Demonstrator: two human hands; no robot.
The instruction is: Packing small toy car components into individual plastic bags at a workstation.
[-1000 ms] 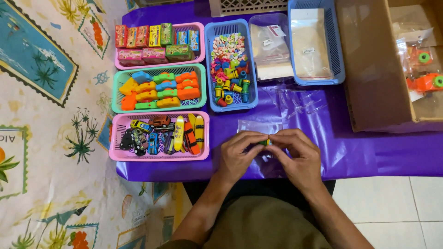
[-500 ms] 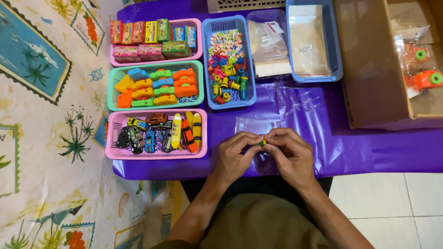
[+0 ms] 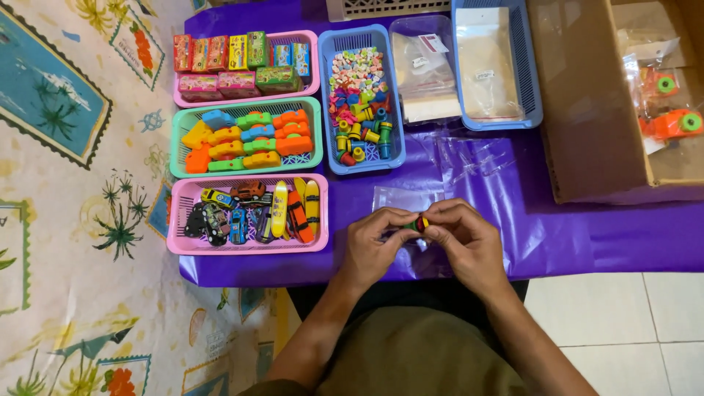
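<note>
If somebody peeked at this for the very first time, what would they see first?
Probably the left hand and right hand meeting at the near edge of the purple table, pinching a tiny colourful toy piece between their fingertips. Next, the bright baskets to the left: a pink basket of toy cars and a green basket of chunky orange, yellow and blue toys.

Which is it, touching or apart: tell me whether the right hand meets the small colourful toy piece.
Touching. The head view shows the right hand pinching the small toy piece at its fingertips, with the left hand gripping it from the other side.
</note>
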